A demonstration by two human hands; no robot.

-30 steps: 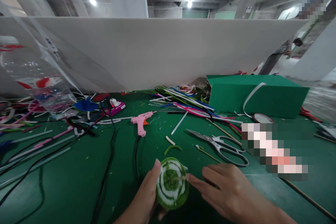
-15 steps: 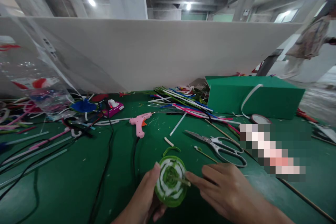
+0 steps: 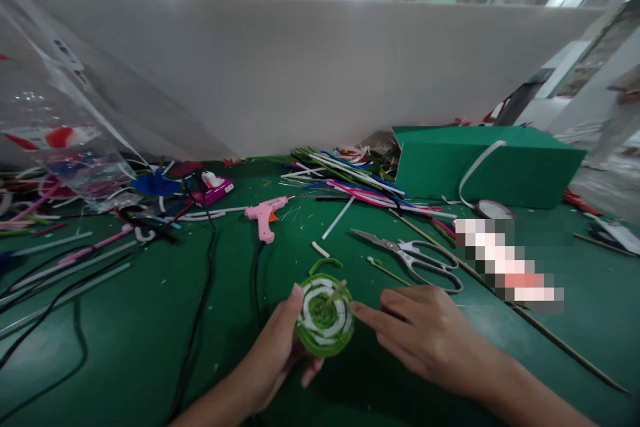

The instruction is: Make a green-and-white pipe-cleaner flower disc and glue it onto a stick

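Observation:
A round green-and-white coiled disc (image 3: 324, 337), wound in rings like a spiral, is gripped at its left side by my left hand (image 3: 277, 343). My left thumb presses its edge and the fingers curl underneath. A short thin stick (image 3: 338, 293) juts up from the coil's centre. My right hand (image 3: 433, 337) reaches in from the right, its index fingertip touching the disc's right rim; the other fingers are loosely bent and the thumb is hidden. Just beyond the disc lie a curved green strip (image 3: 326, 263) and a short white piece (image 3: 321, 249).
Scissors (image 3: 400, 250) rest behind my right hand. A pink glue gun (image 3: 265, 217) trails a black cord. Coloured chenille stems (image 3: 345, 173) are heaped at the back, beside a green box (image 3: 485, 167). Plastic bottles (image 3: 65, 140) and strips crowd the left. A long stick (image 3: 565, 343) lies at right.
The disc has turned, so its stick points up and right instead of down and right. The view has tilted down slightly. My right index finger stays at the rim.

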